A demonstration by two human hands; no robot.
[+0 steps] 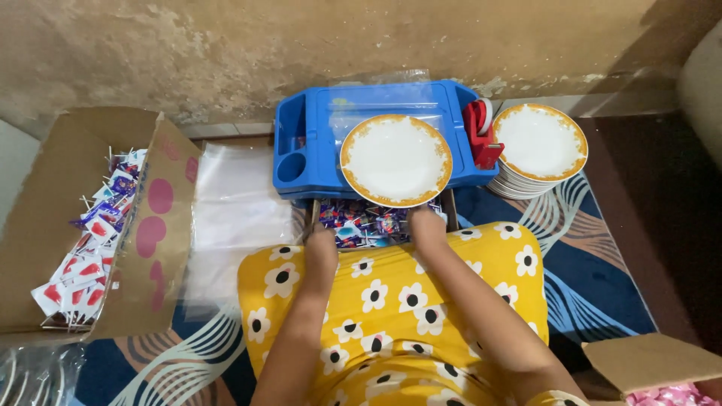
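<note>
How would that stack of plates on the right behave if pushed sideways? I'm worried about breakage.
The stack of plates looks ceramic, so probably heavy and rigid; it would likely slide as a block on the patterned rug. The glazed plates may slip over each other, and the red tape dispenser beside it could catch a rim and chip it.

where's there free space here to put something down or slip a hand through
Free: the clear plastic sheets between the cardboard box and the blue tray. Crowded: plate on that tray, plate stack beside it, both hands in the sweets box.

plate (pixel 396 159) on tray (pixel 316 113) | plate stack (pixel 539 144) right of tray | sachet box (pixel 75 225) far left
</note>
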